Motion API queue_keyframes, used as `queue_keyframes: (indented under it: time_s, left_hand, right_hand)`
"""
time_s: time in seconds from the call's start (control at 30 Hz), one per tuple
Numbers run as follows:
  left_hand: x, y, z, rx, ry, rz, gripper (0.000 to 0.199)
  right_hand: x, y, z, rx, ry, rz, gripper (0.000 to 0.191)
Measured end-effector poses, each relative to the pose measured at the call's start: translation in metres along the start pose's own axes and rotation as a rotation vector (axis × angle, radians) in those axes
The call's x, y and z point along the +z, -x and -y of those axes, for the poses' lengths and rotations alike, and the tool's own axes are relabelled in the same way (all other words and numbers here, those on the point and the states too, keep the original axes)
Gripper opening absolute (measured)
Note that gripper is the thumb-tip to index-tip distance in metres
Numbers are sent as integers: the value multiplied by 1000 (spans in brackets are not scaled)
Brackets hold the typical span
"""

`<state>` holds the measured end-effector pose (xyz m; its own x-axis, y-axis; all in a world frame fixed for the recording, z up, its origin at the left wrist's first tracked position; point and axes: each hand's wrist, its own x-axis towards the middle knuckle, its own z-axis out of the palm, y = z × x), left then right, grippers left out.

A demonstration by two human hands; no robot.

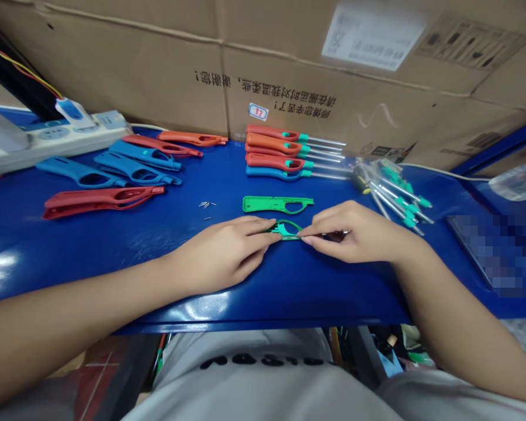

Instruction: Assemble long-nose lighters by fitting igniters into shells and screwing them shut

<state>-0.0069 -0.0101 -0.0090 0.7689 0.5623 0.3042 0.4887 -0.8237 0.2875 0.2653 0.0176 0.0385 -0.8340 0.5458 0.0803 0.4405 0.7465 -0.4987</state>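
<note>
Between my two hands lies a green lighter shell half (294, 223), with its trigger loop showing and a lighter green part inside it. My left hand (230, 251) is closed over the handle end, hiding most of it. My right hand (355, 234) pinches at the front end, where a thin metal lighter tube (336, 235) shows partly under the curled fingers. A second green shell half (272, 204) rests just beyond, open side up. Several small metal pins (207, 204) lie left of it, past my left hand.
Behind are stacked lighters with tubes (274, 159). Blue shells (81, 172) and red shells (100, 202) lie left, near a power strip (83, 133). Loose tubes with green ends (403, 199) are piled right. A cardboard box (166, 70) walls off the blue table's (193, 310) back.
</note>
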Motion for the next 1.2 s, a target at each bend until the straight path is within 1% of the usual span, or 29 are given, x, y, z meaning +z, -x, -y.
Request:
queue_keyframes:
  time_s: [0.1,0.4,0.63,0.8,1.03,1.2]
  left_hand:
    - [0,0,0,6,18,-10,38]
    - [0,0,0,7,-14,26,39]
    - [1,0,0,7,-24,37,40]
    - [2,0,-1,2,-24,41,41]
    - [5,-1,-1,-11,-16,27,42]
    - [5,-1,-1,-9,-17,23,41]
  right_hand:
    - [1,1,1,6,-21,0,22]
    - [3,-1,5,126,-92,128,28]
    - [1,2,6,114,-108,125,31]
    - [1,1,10,150,-107,179,32]
    - [1,1,10,206,-143,211,35]
    - [-2,0,13,219,-135,227,37]
